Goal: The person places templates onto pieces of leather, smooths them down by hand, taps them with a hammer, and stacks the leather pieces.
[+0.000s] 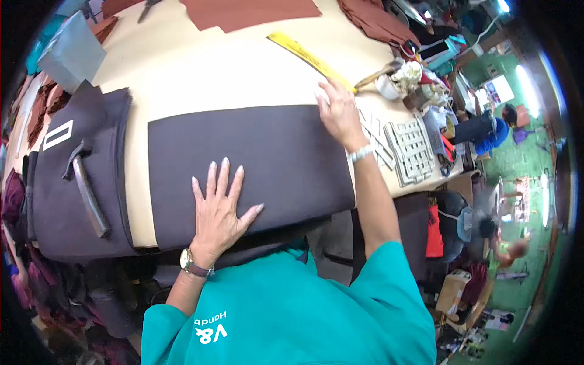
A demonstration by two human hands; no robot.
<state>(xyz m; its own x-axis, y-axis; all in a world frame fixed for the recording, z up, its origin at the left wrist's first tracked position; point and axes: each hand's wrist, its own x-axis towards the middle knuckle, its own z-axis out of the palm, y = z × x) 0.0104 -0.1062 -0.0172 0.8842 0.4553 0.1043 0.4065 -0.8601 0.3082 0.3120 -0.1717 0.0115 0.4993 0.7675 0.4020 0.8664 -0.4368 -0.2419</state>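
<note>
A dark brown, leather-like sheet (274, 164) lies flat on the pale tabletop, its near edge reaching the table's front. My left hand (219, 216) rests on it with fingers spread, pressing palm down and holding nothing. At the sheet's far right corner is my right hand (339, 115), its thumb and fingers apart. Its fingertips overlap the near end of a yellow ruler-like strip (298, 50), which slants away to the far left; whether they touch it is unclear.
Left of the sheet, a hammer (87, 188) and a pale rectangular frame (58, 135) lie on stacked dark pieces (45, 207). To the right are a pale lattice rack (411, 152), a white cup (387, 87) and a brush (380, 73). Reddish-brown material (249, 12) lies at the back.
</note>
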